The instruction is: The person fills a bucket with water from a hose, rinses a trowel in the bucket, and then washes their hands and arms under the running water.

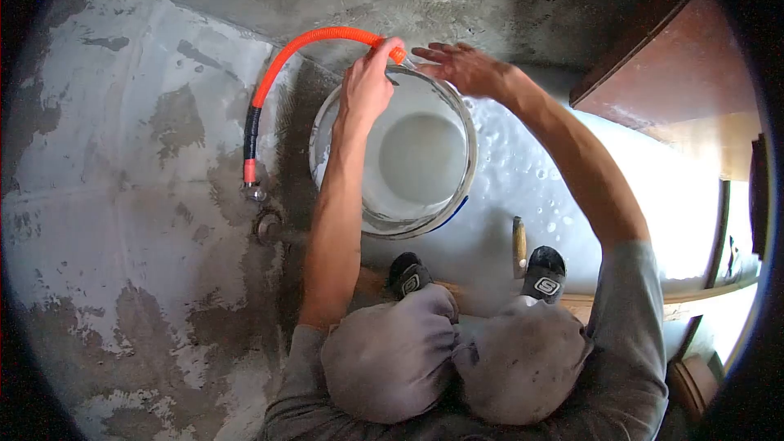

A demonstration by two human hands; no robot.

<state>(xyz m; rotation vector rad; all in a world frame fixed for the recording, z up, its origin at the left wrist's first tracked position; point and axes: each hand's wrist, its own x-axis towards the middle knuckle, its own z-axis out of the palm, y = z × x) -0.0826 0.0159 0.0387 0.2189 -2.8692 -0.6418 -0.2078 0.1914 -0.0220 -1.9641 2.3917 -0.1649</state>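
Note:
An orange corrugated hose [331, 33] arches over from the wall, and my left hand [369, 86] is closed around it near its free end. Below that end stands a round whitish bucket [471, 143] with cloudy water [420, 159] inside. Just right of the hose end, my right hand [467, 69] reaches over the far rim with its fingers stretched out. Something pale shows between the hose end and the right fingertips, perhaps water; it is too small to tell. The right hand grips nothing that I can see.
The hose runs to a metal tap [255, 192] on the patchy wall [147, 220]. A wooden-handled tool [519, 247] stands between my shoes. Bubbly wet floor [531, 163] lies right of the bucket. A reddish-brown board [678, 73] juts in from the right.

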